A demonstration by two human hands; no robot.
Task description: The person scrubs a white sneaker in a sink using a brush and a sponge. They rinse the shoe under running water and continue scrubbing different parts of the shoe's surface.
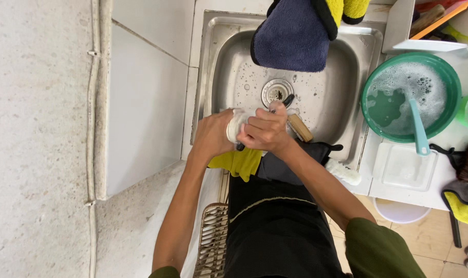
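both hands scrub soapy white cup w/ brush over sink

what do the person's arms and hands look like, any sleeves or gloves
Both hands, left hand and right hand, are bare: no gloves, rings or watch visible. The forearms are bare too. Olive-green sleeves are pushed up to about the elbows. A black apron covers the front.

A home kitchen: steel sink (suds inside); green basin of soapy water beside it.
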